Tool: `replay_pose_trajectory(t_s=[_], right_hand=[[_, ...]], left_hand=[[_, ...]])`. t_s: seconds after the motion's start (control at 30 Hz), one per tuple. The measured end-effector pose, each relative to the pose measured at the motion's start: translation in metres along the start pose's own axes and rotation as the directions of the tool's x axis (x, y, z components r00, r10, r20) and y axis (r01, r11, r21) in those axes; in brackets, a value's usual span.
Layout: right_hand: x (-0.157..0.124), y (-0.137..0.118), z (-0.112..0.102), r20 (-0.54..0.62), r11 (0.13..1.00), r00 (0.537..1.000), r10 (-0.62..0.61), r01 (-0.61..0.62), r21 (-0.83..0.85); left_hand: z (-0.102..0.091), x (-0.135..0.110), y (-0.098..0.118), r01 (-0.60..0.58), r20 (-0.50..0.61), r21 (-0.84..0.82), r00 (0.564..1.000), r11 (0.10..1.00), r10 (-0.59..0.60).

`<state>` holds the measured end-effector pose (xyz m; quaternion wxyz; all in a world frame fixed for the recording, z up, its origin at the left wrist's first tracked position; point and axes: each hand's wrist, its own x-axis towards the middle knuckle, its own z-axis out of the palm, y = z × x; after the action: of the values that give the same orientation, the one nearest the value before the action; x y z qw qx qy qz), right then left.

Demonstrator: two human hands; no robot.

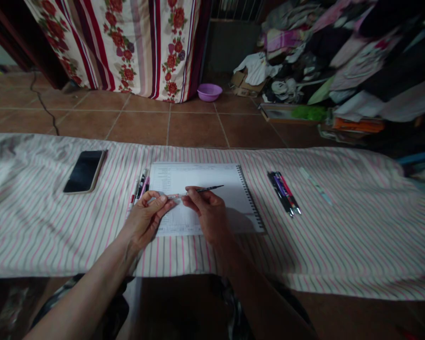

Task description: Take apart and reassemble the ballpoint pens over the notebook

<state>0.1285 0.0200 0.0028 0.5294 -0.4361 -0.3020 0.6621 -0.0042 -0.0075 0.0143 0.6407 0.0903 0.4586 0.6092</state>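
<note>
A spiral notebook (212,182) lies open on the striped cloth (357,226) in front of me. My left hand (147,219) pinches the pale barrel of a pen (173,196) over the notebook's left edge. My right hand (207,212) pinches the other end of the same pen, whose dark thin part (210,189) points right over the page. Both hands meet above the page, fingers closed on the pen.
A black phone (84,171) lies at the left on the cloth. Several pens (140,188) sit by the notebook's left edge, more pens (284,192) lie to its right, and a pale stick (317,186) farther right. Beyond: tiled floor, purple bowl (209,92), floral curtain, piled clothes.
</note>
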Motion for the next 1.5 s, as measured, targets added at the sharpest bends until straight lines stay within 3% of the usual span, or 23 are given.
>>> replay_pose_trajectory(t_s=[0.2, 0.37, 0.67, 0.87, 1.2, 1.5], right_hand=[[0.002, 0.003, 0.001, -0.022, 0.987, 0.998, 0.063, -0.059, 0.152], [0.005, 0.001, 0.000, -0.052, 0.948, 0.988, 0.146, -0.124, 0.294], [0.004, -0.005, -0.001, -0.019, 0.932, 0.972, 0.235, -0.220, 0.288], [0.004, -0.009, -0.002, 0.007, 0.915, 0.958, 0.285, -0.275, 0.294], [0.005, -0.009, -0.003, 0.015, 0.911, 0.957, 0.289, -0.280, 0.304], [0.007, -0.005, -0.003, -0.020, 0.919, 0.960, 0.281, -0.263, 0.294]], left_hand=[[-0.002, -0.004, 0.005, -0.013, -0.006, 0.010, 1.000, 1.000, 0.013], [-0.004, -0.006, 0.009, 0.010, 0.075, -0.023, 0.997, 1.000, -0.008], [-0.007, -0.006, 0.010, 0.027, 0.083, -0.007, 0.996, 1.000, -0.026], [-0.006, -0.009, 0.015, 0.103, 0.085, -0.008, 0.991, 0.995, -0.101], [-0.009, -0.009, 0.014, 0.123, 0.164, 0.012, 0.979, 0.992, -0.124], [-0.010, -0.010, 0.013, 0.120, 0.157, 0.021, 0.980, 0.993, -0.122]])
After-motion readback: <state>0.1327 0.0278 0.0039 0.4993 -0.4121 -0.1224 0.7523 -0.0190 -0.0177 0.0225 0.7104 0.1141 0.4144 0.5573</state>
